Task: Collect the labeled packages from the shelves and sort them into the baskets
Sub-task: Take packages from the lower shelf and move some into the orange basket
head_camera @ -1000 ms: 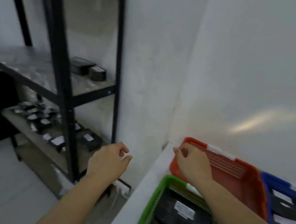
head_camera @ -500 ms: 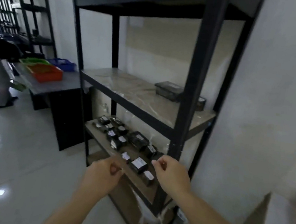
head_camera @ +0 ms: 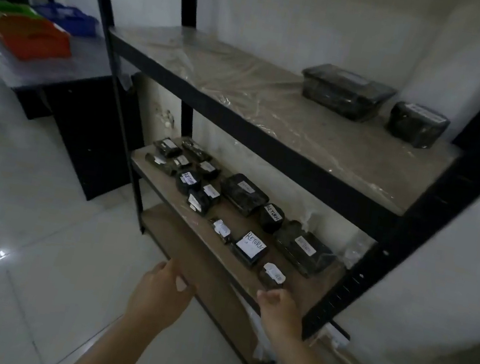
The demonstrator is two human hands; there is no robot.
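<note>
Black metal rack fills the view from 12 to 4 o'clock. Middle shelf, covered in plastic film, carries two dark wrapped packages at 1 o'clock: a large box and, just beside it to the right, a small box.

Lower shelf holds the main lot: a cluster of small black labeled packages at its far left end, a larger wrapped one at centre, and nearer the front a flat package with a white "RETURN" label. A small package with a crumpled label sits at the shelf's front edge.

Left hand at 6 o'clock, fingers loosely curled, holding nothing, just short of the shelf edge. Right hand at 5 o'clock, fingers half bent, empty, directly below the crumpled-label package, close but not touching.

The rack's right front post stands just right of the right hand. Left front post crosses the view at 10 o'clock. Behind it, a grey table at 10 o'clock bears an orange basket, a blue basket and a green basket. White tiled floor at 8 o'clock.
</note>
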